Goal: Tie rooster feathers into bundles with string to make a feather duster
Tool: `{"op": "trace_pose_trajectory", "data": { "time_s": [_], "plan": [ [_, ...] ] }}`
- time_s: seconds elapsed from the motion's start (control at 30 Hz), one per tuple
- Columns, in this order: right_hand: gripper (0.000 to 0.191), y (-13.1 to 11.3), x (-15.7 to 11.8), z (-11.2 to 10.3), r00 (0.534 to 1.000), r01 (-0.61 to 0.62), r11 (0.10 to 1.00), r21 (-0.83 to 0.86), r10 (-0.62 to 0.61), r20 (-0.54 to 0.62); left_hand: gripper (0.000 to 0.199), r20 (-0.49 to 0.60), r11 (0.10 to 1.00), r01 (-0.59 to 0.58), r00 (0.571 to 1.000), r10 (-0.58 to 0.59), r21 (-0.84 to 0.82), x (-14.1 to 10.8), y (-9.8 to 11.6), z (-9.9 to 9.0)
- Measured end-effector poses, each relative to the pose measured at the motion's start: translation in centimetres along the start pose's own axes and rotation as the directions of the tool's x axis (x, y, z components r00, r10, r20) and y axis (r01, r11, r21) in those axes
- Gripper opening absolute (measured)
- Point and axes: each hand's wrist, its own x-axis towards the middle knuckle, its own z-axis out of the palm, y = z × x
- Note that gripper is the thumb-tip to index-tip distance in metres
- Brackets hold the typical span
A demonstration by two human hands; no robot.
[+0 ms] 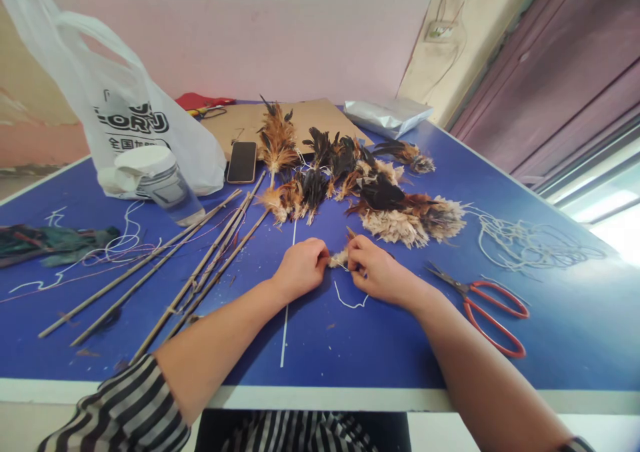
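Near the middle of the blue table, a small bundle of pale feathers [339, 259] lies between my two hands. My left hand [306, 269] pinches its left end with closed fingers. Curled around its right end, the fingers of my right hand [373, 265] are closed on the same bundle. A short piece of white string [351, 304] trails on the table below my right hand. Just beyond my hands lie brown and black feather bunches [315, 172] and a larger bunch with cream feathers [410, 222]. Red-handled scissors [470, 292] rest open-bladed to the right of my right hand.
Thin sticks [200, 272] lie left of my left arm. Behind them stand a clear jar [173, 189] and a white plastic bag [150, 112], beside a phone [242, 163]. Tangled string [520, 242] is at right; cardboard [310, 113] and a silver packet [387, 115] lie at the back.
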Motion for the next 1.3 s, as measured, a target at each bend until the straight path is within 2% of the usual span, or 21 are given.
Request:
{"op": "trace_pose_trajectory", "data": {
  "time_s": [0.17, 0.37, 0.63, 0.8, 0.93, 1.07, 1.2, 1.3],
  "plan": [
    [0.018, -0.2, -0.2, 0.0, 1.000, -0.007, 0.998, -0.064, 0.009, 0.019, 0.007, 0.018, 0.998, 0.032, 0.999, -0.033, 0.048, 0.0, 0.0, 0.0],
    [0.005, 0.2, 0.1, 0.6, 0.998, -0.048, 0.999, -0.004, 0.048, -0.036, 0.007, 0.019, 1.000, 0.024, 1.000, -0.024, -0.013, 0.2, -0.5, 0.0],
    [0.006, 0.1, 0.3, 1.2, 0.994, -0.098, 0.992, -0.074, 0.094, -0.046, 0.005, 0.023, 0.998, 0.015, 1.000, -0.014, -0.061, 0.2, -0.6, 0.0],
    [0.009, -0.2, 0.2, 0.8, 0.993, -0.117, 0.992, -0.041, 0.117, -0.016, 0.006, 0.029, 0.997, 0.014, 1.000, -0.012, -0.081, 0.3, -0.6, -0.1],
    [0.025, -0.9, 0.2, 1.1, 0.975, -0.220, 0.971, -0.092, 0.218, -0.036, 0.006, 0.020, 0.995, 0.008, 1.000, -0.006, -0.103, 0.3, -0.8, -0.1],
    [0.029, -1.7, 0.4, 1.9, 0.938, -0.342, 0.923, -0.177, 0.325, -0.117, 0.007, 0.012, 0.990, 0.022, 1.000, -0.020, -0.138, 0.4, -0.8, -0.1],
    [0.012, -1.6, 0.3, 2.1, 0.937, -0.344, 0.907, -0.243, 0.317, -0.145, 0.009, 0.009, 0.974, 0.060, 0.998, -0.059, -0.217, 0.5, -0.6, -0.3],
    [0.011, -1.2, 0.3, 1.8, 0.946, -0.319, 0.925, -0.207, 0.298, -0.124, 0.011, 0.015, 0.954, 0.114, 0.993, -0.114, -0.277, 0.6, -0.4, -0.4]
  ]
}}
